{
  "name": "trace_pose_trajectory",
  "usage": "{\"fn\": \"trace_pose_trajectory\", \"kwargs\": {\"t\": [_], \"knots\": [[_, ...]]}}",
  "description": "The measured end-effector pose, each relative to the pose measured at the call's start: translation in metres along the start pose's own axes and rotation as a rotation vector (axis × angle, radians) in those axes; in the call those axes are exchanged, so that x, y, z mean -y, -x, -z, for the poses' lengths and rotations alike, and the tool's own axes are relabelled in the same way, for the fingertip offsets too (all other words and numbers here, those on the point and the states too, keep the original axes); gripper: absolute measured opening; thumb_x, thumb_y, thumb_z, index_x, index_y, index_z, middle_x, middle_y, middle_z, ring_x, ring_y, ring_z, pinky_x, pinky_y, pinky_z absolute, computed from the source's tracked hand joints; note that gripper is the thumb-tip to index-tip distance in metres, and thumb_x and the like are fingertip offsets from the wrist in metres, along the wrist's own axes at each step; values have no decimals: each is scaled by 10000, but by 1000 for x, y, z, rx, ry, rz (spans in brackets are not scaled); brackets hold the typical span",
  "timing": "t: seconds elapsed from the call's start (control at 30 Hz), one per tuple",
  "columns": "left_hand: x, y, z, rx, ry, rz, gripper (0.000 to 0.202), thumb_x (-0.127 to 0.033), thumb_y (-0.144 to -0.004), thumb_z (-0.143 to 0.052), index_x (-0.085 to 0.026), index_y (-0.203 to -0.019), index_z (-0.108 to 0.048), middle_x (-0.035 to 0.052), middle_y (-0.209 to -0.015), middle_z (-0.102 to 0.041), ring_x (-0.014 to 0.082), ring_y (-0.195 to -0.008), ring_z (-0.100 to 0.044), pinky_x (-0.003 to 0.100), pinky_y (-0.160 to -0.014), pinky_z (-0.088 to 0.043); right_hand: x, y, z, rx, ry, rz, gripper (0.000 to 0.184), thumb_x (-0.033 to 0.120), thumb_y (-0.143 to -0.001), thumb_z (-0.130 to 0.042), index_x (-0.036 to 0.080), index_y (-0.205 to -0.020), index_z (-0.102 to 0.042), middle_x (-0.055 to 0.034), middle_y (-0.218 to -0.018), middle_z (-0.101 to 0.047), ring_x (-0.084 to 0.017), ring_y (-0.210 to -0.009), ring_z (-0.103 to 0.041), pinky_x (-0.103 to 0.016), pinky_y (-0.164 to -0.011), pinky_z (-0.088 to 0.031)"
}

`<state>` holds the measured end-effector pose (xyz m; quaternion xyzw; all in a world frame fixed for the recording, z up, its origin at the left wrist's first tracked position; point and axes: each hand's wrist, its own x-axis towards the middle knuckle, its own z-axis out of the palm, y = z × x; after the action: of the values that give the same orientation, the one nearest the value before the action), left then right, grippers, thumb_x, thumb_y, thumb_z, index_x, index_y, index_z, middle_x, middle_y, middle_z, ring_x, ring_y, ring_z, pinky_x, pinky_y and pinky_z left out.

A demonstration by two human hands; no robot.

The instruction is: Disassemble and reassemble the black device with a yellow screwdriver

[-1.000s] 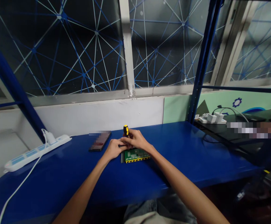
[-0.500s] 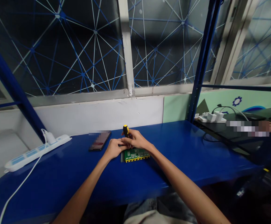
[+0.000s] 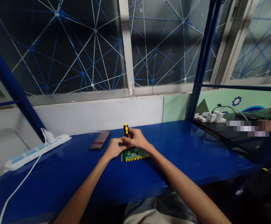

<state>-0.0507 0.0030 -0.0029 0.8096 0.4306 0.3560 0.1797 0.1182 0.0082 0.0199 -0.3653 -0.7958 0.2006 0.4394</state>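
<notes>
The lower part of the screwdriver [image 3: 126,128] is hidden behind fingers; only its black and yellow handle shows clearly, standing nearly upright above the far part of the green circuit board [image 3: 136,153]. Whether its tip touches the board cannot be seen. The board lies on the blue tabletop [image 3: 184,149], in front of the person, its far side covered by the hands and its right end partly behind the right wrist. A yellow, toothed-looking strip runs along its near edge; the small parts on it are too fine to make out.

The right hand [image 3: 137,138] reaches in with the forearm slanting up and leftward, back of the hand upward, thumb and fingers closed around the handle. The left hand [image 3: 113,149] comes in low from the other side, wrist bent toward the board, fingers pointing right and meeting the right hand's fingers. Those fingertips are covered, so how far they are open, or what they grip, cannot be told.

A phone [image 3: 100,141] lies left of the board, its far end blurred by pixel blocks. Both forearms run out at the bottom edge.
</notes>
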Motion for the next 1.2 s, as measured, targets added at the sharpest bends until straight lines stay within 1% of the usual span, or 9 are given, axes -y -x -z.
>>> {"fn": "trace_pose_trajectory", "kwargs": {"t": [0.1, 0.3, 0.43, 0.5, 0.6, 0.73, 0.9, 1.0, 1.2], "knots": [[-3, 0, 2, 28, -2, -22, 206, -332, -740, -683, -133, -739, -737, 57, -780, -740, 225, -739, -658, 292, -690, -484, 1, 1, 1, 3, -8, 26, 151, 309, -766, -595, 159, -785, -610, 13, -653, -570, -116, -591, -498, -232, -550, -315], [-9, 0, 8, 87, 12, -63, 174, -255, -772, -620, -147, -815, -749, 62, -880, -752, 236, -850, -671, 323, -803, -481, 4, 2, 3, 33, 3, 10, 107, 280, -754, -582, 176, -781, -588, 17, -672, -585, -116, -607, -514, -233, -570, -330], [-7, 0, 10, 73, -2, -36, 169, -276, -769, -643, -149, -800, -749, 71, -874, -755, 252, -845, -676, 328, -783, -485, 4, 1, 2, 26, 34, -10, 195, 379, -777, -596, 185, -760, -581, 8, -669, -595, -125, -600, -523, -239, -552, -317], [-6, -1, 10, 57, -12, -18, 169, -299, -760, -664, -151, -754, -744, 73, -867, -756, 255, -834, -676, 326, -773, -485, 3, 1, 1, 11, 49, -25, 260, 442, -787, -596, 189, -731, -573, 3, -663, -600, -129, -594, -525, -242, -538, -304], [-4, -2, 8, 40, -25, 1, 182, -320, -743, -682, -153, -694, -733, 70, -848, -755, 250, -806, -673, 314, -748, -483, 1, 0, 0, -9, 72, -41, 301, 478, -798, -589, 192, -705, -572, 4, -644, -600, -130, -583, -523, -246, -526, -290], [-4, -2, 7, 38, -34, 5, 150, -291, -739, -674, -158, -707, -735, 53, -816, -753, 233, -778, -664, 302, -730, -478, -2, 0, -2, -9, 72, -55, 292, 468, -815, -576, 186, -752, -618, 0, -654, -609, -128, -589, -522, -244, -535, -295], [-9, -1, 10, 96, -12, -40, 183, -300, -785, -637, -164, -807, -757, 60, -872, -754, 233, -822, -667, 311, -781, -477, -3, 0, -2, -22, 54, -49, 226, 404, -810, -587, 185, -812, -643, 12, -682, -616, -122, -605, -528, -231, -549, -307], [-9, -1, 11, 101, -9, -41, 180, -297, -780, -638, -162, -767, -757, 64, -850, -755, 234, -803, -671, 313, -776, -478, -2, 1, -1, -19, 47, -50, 245, 425, -810, -590, 185, -782, -633, 9, -660, -608, -122, -586, -523, -233, -538, -303], [-5, -2, 9, 51, -21, 4, 169, -318, -745, -683, -166, -716, -751, 60, -827, -760, 239, -788, -672, 313, -759, -479, -2, 0, -1, -9, 70, -55, 319, 492, -804, -588, 186, -719, -621, -3, -645, -597, -132, -593, -521, -243, -536, -306]]}}
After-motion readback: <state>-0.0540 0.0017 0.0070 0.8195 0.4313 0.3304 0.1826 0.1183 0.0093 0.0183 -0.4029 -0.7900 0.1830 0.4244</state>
